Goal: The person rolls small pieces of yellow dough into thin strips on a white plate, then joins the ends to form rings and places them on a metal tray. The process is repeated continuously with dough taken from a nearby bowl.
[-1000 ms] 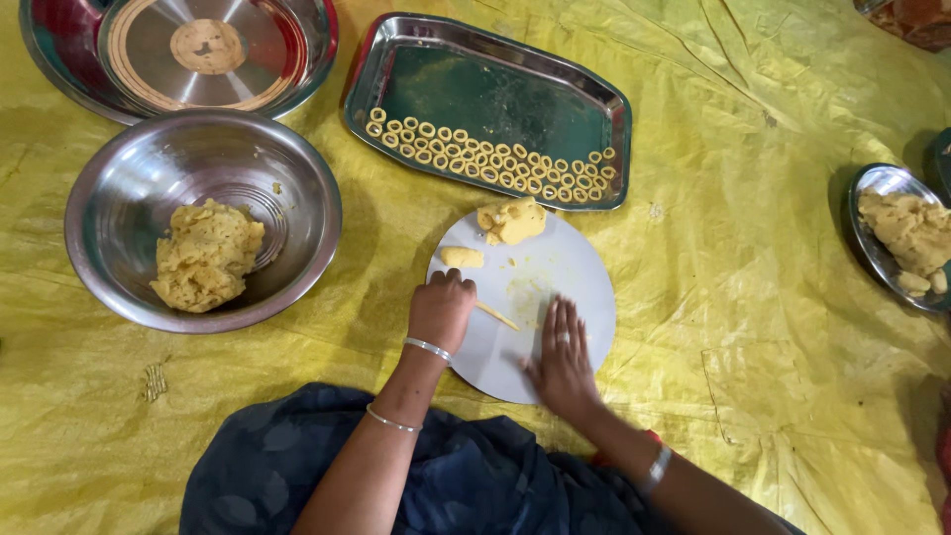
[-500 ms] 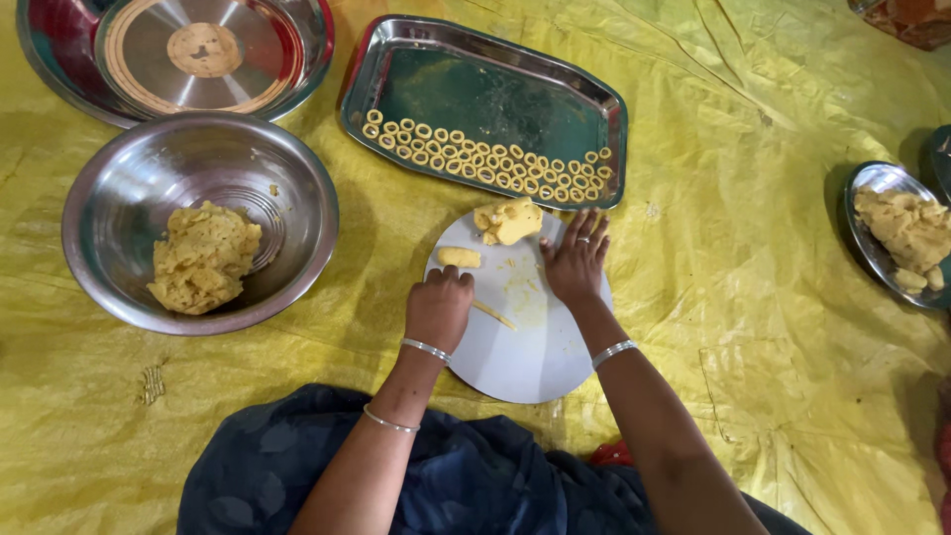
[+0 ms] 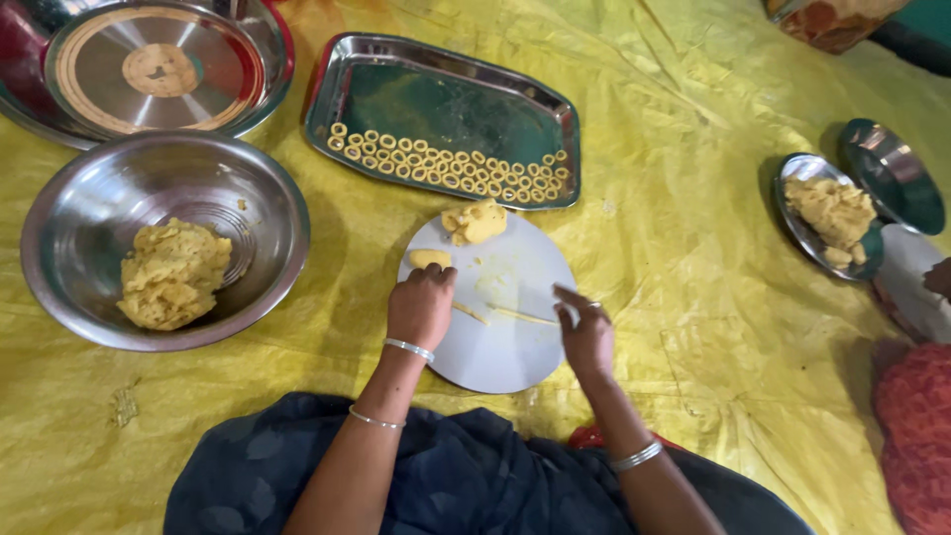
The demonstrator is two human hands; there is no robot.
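A round white board [image 3: 495, 347] lies on the yellow sheet in front of my lap. My left hand [image 3: 421, 309] rests on its left side with the fingers curled under, just behind a small dough piece [image 3: 429, 259]. A thin rolled dough strand [image 3: 515, 315] lies across the board between my hands. My right hand [image 3: 586, 335] pinches the strand's right end with its fingertips. A bigger lump of yellow dough [image 3: 475, 222] sits at the board's far edge.
A steel tray [image 3: 446, 94] beyond the board holds rows of small dough rings [image 3: 446, 168]. A steel bowl [image 3: 79, 198] with dough [image 3: 173, 272] is at left, stacked steel plates [image 3: 158, 64] behind it. A small plate of dough [image 3: 827, 213] and another person's red cloth [image 3: 916, 436] are at right.
My right hand has come back from the far side of the board by the dough lump to the near right edge. My left hand has stayed in place.
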